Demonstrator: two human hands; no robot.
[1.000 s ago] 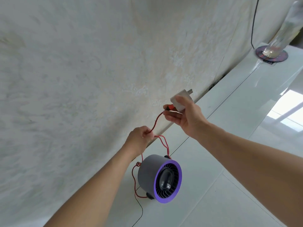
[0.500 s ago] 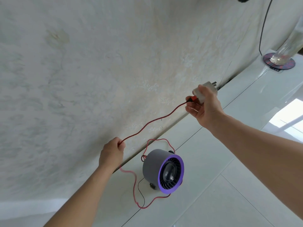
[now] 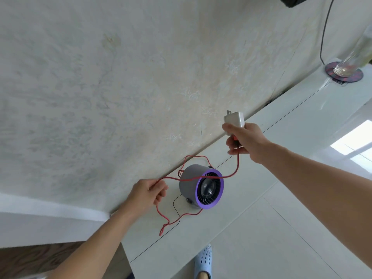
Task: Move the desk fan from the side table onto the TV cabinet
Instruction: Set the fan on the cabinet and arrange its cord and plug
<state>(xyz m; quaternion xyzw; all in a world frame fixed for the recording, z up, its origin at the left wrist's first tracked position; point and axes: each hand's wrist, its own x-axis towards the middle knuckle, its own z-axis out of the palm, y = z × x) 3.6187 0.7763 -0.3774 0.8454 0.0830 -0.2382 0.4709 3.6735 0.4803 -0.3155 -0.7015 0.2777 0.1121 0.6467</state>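
While held, glass vase [image 3: 356, 57] contents unclear

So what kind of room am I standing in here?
Probably a home living room: a long glossy white cabinet against a wallpapered wall, a small desk fan on it, and a glass vase further along.
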